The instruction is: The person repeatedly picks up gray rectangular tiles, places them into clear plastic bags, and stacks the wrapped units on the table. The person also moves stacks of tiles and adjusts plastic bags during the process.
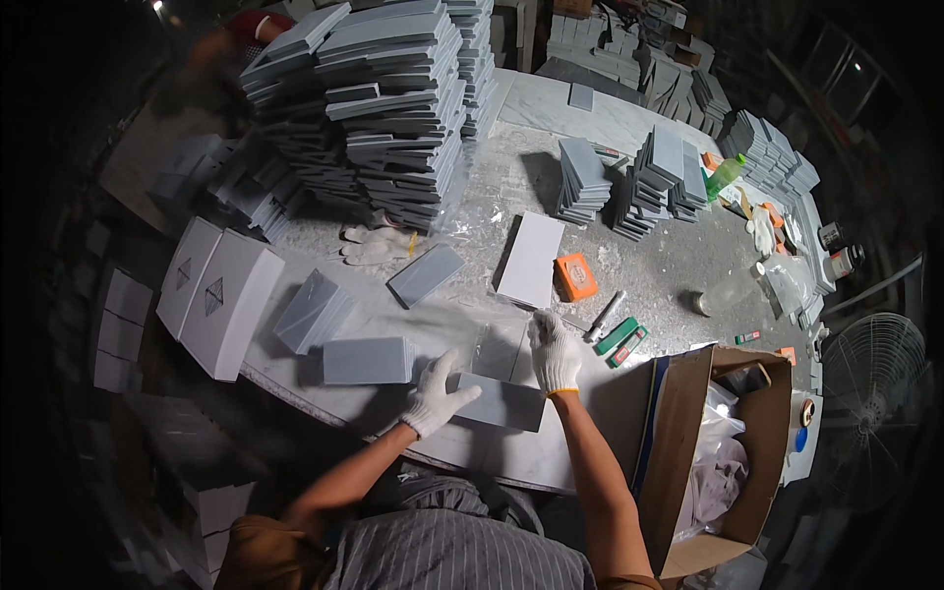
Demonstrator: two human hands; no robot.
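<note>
Grey rectangular block (500, 403): flat, long side crosswise, right end angled nearer the body, on the near part of the worktop (536, 460). Clear plastic (498, 350): thin, glossy, spread just beyond the block.

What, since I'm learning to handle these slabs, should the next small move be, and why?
Perhaps bring the curled right hand to the right end of the grey slab. The spread left hand is at the slab's left end, so this would likely steady both ends; whether the right hand holds anything isn't clear.
</note>
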